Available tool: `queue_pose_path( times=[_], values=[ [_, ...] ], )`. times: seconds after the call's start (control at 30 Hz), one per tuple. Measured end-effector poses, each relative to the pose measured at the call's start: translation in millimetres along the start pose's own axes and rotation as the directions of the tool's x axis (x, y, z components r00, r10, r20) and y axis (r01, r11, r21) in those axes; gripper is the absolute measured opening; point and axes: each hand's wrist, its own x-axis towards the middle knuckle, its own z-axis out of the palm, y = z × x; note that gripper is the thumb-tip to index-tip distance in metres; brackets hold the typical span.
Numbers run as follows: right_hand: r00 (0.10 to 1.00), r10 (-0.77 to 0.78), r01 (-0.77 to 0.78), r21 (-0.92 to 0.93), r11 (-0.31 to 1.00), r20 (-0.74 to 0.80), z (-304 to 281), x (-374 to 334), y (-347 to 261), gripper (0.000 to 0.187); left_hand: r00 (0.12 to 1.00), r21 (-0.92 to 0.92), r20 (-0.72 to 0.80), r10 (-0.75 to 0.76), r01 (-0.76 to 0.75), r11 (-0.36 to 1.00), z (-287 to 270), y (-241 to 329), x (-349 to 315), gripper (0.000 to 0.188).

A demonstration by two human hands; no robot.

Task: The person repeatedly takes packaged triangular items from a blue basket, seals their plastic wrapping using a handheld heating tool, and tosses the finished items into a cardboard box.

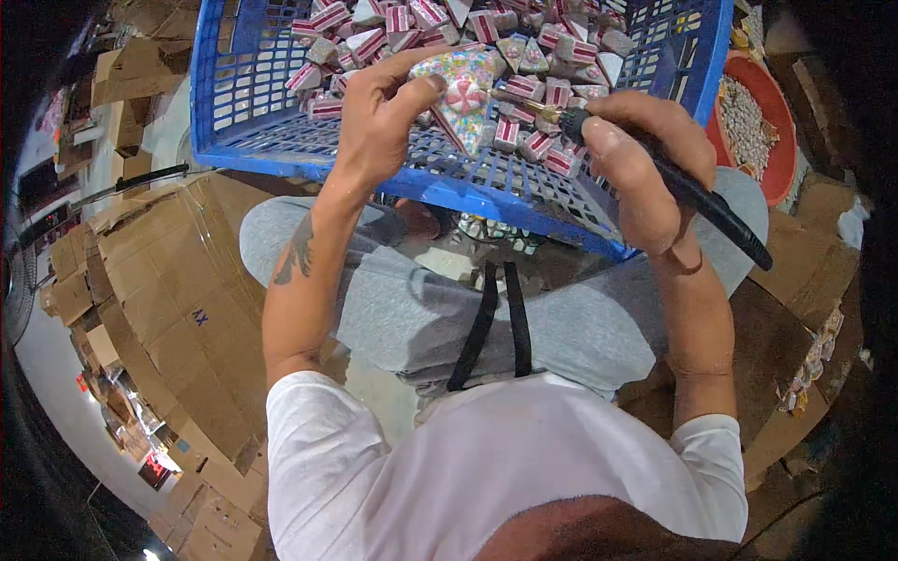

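Note:
My left hand (376, 117) is closed on a triangular toy cake slice (482, 120), holding it over the blue basket (440, 187). Coloured sprinkles cover the slice's top, with a red-and-white swirl on it. From the right, my right hand (645, 154) grips a black-handled tool (706, 201) with a slim metal shaft, similar to a soldering iron. Its tip points at the slice beside the swirl; whether they touch I cannot tell. Below and beyond both hands, many small cake slices (430, 14) with pink and white layers lie jumbled inside the basket.
The slatted plastic basket sits tilted in front of my knees. To its right stands a red tub (793, 154) of small pale pieces (746, 122). Flattened cardboard (178, 280) covers the floor at left, and more cardboard (804, 234) lies at right. Black straps (482, 327) hang at my waist.

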Motion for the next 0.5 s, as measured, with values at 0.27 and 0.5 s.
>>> queue_pose_path(
  times=[0.27,0.5],
  values=[
    [1.000,0.001,-0.001,-0.006,1.000,0.027,4,4,3,0.019,1.000,0.028,0.003,0.017,-0.017,0.999,0,-4,0,0.043],
    [1.000,0.003,-0.004,0.085,0.996,0.012,-7,5,3,0.021,0.999,0.034,0.024,-0.023,0.022,0.999,-2,2,-2,0.043]
  ],
)
